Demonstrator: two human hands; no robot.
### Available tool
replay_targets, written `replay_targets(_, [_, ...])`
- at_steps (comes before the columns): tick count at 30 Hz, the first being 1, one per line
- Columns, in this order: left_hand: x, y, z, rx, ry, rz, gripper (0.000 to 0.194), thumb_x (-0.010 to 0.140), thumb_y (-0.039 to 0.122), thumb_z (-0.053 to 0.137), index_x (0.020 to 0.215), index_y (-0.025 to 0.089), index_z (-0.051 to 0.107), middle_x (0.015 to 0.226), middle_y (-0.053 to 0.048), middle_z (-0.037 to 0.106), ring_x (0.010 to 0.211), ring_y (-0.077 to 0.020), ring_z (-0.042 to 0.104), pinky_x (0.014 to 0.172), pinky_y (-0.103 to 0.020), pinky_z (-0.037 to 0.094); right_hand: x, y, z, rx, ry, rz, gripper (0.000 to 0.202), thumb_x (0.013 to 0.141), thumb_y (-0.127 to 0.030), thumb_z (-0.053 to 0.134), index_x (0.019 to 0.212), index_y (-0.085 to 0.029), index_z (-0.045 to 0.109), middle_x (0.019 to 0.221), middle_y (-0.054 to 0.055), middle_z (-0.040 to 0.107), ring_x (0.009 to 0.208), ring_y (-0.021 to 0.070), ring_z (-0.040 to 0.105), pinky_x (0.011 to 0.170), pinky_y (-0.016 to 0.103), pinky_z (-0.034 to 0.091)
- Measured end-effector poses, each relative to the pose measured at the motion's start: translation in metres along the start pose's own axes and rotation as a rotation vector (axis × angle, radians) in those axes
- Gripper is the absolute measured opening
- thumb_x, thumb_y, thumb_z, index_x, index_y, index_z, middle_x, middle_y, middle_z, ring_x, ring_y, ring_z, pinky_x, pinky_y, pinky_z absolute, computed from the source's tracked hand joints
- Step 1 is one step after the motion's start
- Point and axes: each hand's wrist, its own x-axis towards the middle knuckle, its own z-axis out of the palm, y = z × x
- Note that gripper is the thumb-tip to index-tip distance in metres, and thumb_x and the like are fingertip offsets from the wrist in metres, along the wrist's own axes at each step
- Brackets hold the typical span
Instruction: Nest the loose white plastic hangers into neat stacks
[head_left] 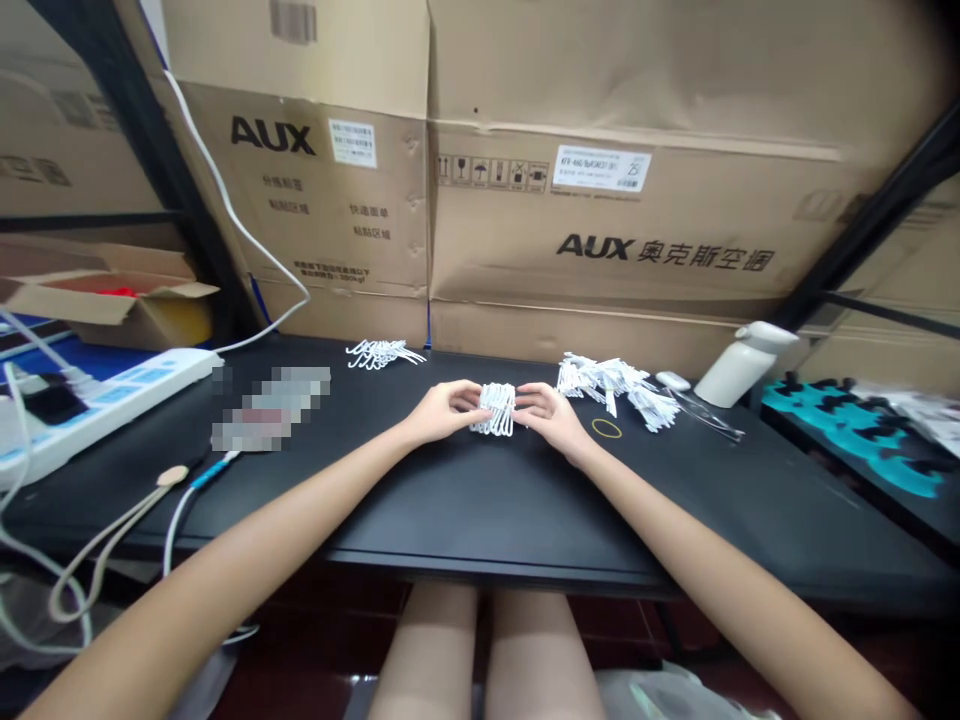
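Both hands meet at mid-worktop [480,520]; the left hand [442,410] and the right hand [547,413] pinch a small stack of white plastic hooks [495,409] from either side, fingers closed on its ends; the stack looks light, stiff and prone to slipping apart, so gripping the flanks squarely seems wise; a loose pile of hooks [611,385] lies just right of the right hand, a yellow rubber band [606,428] beside it; a smaller bundle [382,353] sits beyond the left hand.
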Motion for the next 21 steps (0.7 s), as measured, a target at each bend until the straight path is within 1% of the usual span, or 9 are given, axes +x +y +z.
replay_targets(3, [0.001, -0.002, -0.003, -0.1, 0.015, -0.022, 0.044, 0.065, 0.035, 0.078, 0.095, 0.014, 0.055, 0.096, -0.01, 0.066, 0.087, -0.0204, 0.067, 0.074, -0.033, 0.055, -0.005, -0.006, 0.003, -0.176, 0.052, -0.176, 0.037, 0.072, -0.033, 0.07, 0.103, -0.021, 0.052, 0.117, 0.009, 0.057, 0.082, 0.0158, 0.065, 0.08, 0.036, 0.053])
replay_targets(6, [0.001, -0.004, -0.004, -0.114, -0.013, -0.001, 0.041, 0.067, 0.033, 0.077, 0.093, 0.015, 0.052, 0.099, -0.009, 0.064, 0.091, -0.0202, 0.066, 0.076, -0.033, 0.055, -0.009, -0.016, 0.007, -0.366, 0.018, -0.345, 0.021, 0.079, -0.027, 0.062, 0.098, -0.022, 0.057, 0.123, 0.011, 0.052, 0.089, 0.0176, 0.062, 0.082, 0.037, 0.052])
replay_targets(9, [-0.001, -0.005, -0.004, -0.058, -0.055, 0.056, 0.041, 0.071, 0.035, 0.074, 0.101, 0.014, 0.055, 0.105, -0.011, 0.064, 0.097, -0.0214, 0.065, 0.08, -0.033, 0.054, -0.013, -0.024, 0.009, -0.45, -0.031, -0.404, 0.018, 0.08, -0.023, 0.058, 0.098, -0.022, 0.06, 0.121, 0.011, 0.052, 0.102, 0.0223, 0.059, 0.085, 0.038, 0.052])
replay_targets(11, [-0.002, -0.003, -0.004, -0.016, -0.062, 0.082, 0.041, 0.073, 0.035, 0.072, 0.105, 0.014, 0.057, 0.107, -0.012, 0.065, 0.099, -0.0219, 0.064, 0.081, -0.033, 0.054, -0.014, -0.025, 0.01, -0.477, -0.035, -0.416, 0.017, 0.081, -0.023, 0.058, 0.097, -0.021, 0.06, 0.12, 0.012, 0.053, 0.11, 0.0243, 0.055, 0.087, 0.039, 0.051])
replay_targets(13, [-0.003, -0.001, -0.004, 0.029, -0.065, 0.098, 0.039, 0.074, 0.036, 0.07, 0.104, 0.013, 0.059, 0.106, -0.012, 0.065, 0.098, -0.0218, 0.065, 0.08, -0.032, 0.054, -0.014, -0.023, 0.01, -0.492, -0.031, -0.418, 0.018, 0.081, -0.025, 0.06, 0.099, -0.021, 0.059, 0.122, 0.012, 0.051, 0.105, 0.0228, 0.058, 0.087, 0.039, 0.051])
replay_targets(16, [-0.004, 0.005, -0.005, 0.097, -0.081, 0.113, 0.035, 0.075, 0.036, 0.07, 0.101, 0.014, 0.061, 0.1, -0.01, 0.067, 0.094, -0.0212, 0.066, 0.077, -0.032, 0.056, -0.012, -0.021, 0.009, -0.47, -0.001, -0.421, 0.021, 0.081, -0.028, 0.062, 0.1, -0.02, 0.058, 0.121, 0.011, 0.053, 0.087, 0.0174, 0.062, 0.082, 0.037, 0.054])
replay_targets(19, [-0.007, 0.013, -0.006, 0.15, -0.097, 0.128, 0.033, 0.075, 0.036, 0.069, 0.098, 0.015, 0.062, 0.095, -0.008, 0.068, 0.091, -0.0206, 0.066, 0.074, -0.03, 0.057, -0.013, -0.022, 0.008, -0.448, 0.007, -0.424, 0.015, 0.082, -0.03, 0.062, 0.092, -0.019, 0.06, 0.109, 0.01, 0.059, 0.081, 0.0164, 0.062, 0.07, 0.032, 0.057])
replay_targets(21, [-0.01, 0.018, -0.006, 0.188, -0.121, 0.14, 0.03, 0.077, 0.036, 0.067, 0.098, 0.015, 0.063, 0.093, -0.007, 0.069, 0.088, -0.0192, 0.067, 0.072, -0.028, 0.056, -0.015, -0.026, 0.007, -0.476, -0.013, -0.427, 0.012, 0.082, -0.03, 0.062, 0.085, -0.019, 0.062, 0.108, 0.01, 0.06, 0.078, 0.0156, 0.062, 0.065, 0.03, 0.056])
